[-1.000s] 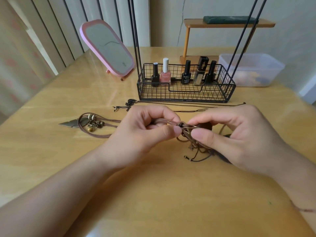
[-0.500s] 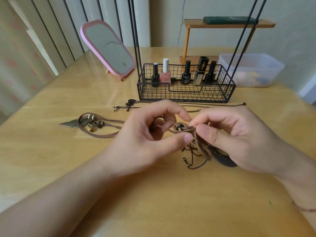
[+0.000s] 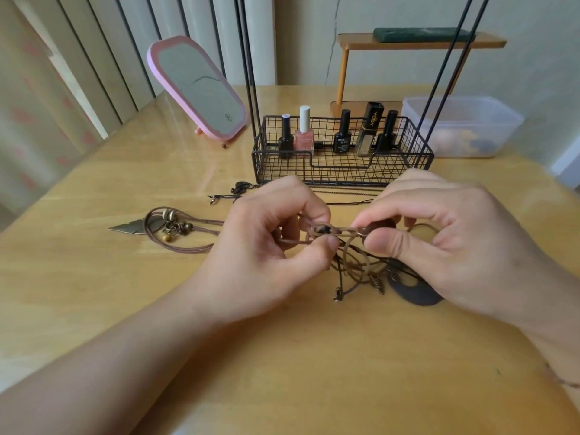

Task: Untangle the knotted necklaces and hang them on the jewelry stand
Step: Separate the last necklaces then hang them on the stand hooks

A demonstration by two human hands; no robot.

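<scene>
Both hands pinch the knot [image 3: 340,232] at the worktop's [image 3: 94,277] centre: the left hand [image 3: 266,255] holds the bead end, the right hand [image 3: 439,243] the ring end, fingers narrow on cord. Best judged, keep the cord slack and tease one loop free, not pull it taut. Another necklace [image 3: 175,227] lies at nine o'clock; the stand [image 3: 342,158] waits at twelve.

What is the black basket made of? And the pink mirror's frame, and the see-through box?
The basket looks like thin metal wire painted matte black: you can see through its grid. The mirror has a smooth pink frame, probably plastic. The box looks like cloudy, see-through plastic, since blurry things show inside.
</scene>
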